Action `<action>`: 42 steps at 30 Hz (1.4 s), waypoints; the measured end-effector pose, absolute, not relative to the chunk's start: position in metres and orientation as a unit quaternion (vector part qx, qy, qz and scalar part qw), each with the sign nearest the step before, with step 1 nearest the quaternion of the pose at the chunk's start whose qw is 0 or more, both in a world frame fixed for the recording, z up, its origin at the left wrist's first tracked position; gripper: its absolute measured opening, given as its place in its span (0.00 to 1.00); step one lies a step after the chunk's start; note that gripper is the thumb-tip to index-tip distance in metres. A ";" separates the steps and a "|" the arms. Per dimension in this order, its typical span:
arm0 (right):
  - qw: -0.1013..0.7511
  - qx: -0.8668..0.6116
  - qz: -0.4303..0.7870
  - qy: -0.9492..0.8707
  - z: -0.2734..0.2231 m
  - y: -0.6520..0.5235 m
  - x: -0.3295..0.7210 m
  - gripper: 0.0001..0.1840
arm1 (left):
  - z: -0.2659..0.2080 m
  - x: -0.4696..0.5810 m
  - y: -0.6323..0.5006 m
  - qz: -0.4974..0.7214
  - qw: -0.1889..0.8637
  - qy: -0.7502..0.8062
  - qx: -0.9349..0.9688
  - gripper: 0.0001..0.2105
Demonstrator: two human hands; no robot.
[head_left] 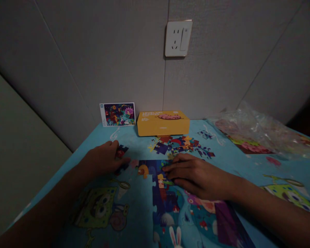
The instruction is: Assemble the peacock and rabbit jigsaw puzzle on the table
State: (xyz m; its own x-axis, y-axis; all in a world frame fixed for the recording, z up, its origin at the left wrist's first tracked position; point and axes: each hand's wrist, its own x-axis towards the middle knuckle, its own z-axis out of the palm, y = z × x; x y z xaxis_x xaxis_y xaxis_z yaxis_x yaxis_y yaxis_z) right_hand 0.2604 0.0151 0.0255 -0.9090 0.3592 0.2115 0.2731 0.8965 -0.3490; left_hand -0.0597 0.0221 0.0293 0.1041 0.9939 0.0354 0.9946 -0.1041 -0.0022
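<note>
Near the left edge of the bench (141,144), the left hand (110,158) is half curled around dark puzzle pieces (122,151), though whether it grips them I cannot tell. The right hand (189,175) lies loosely bent over the far side of the partly joined puzzle (167,210), its hold hidden under the fingers. Loose pieces (161,148) lie before the yellow box (163,128) by the bench's back edge.
</note>
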 end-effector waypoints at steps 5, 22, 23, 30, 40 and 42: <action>0.144 -0.164 0.151 -0.964 0.024 0.015 0.261 0.15 | 0.023 -0.054 0.024 -0.037 -0.018 -0.644 -0.764 0.14; 0.144 -0.174 0.154 -0.962 0.021 0.016 0.261 0.15 | 0.030 -0.046 0.003 0.050 -0.105 -0.699 -0.706 0.23; 0.141 -0.173 0.152 -0.963 0.021 0.016 0.261 0.15 | 0.030 -0.045 0.004 0.043 -0.105 -0.692 -0.713 0.20; 0.142 -0.176 0.146 -0.963 0.021 0.017 0.261 0.14 | 0.032 -0.044 0.009 0.029 -0.133 -0.670 -0.729 0.15; 0.149 -0.174 0.145 -0.963 0.022 0.016 0.261 0.14 | 0.020 -0.032 0.015 -0.062 -0.066 -0.622 -0.778 0.12; 0.145 -0.178 0.141 -0.963 0.022 0.016 0.261 0.14 | 0.015 -0.032 0.018 -0.067 -0.015 -0.628 -0.775 0.14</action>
State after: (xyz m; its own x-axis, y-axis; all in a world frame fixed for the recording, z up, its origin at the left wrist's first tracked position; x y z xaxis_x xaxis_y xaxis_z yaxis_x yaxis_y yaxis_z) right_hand 0.2611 0.0156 0.0221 -0.8945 0.3842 0.2286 0.3028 0.8969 -0.3224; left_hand -0.0322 0.0176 0.0151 0.2012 0.9758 0.0859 0.9718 -0.2099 0.1077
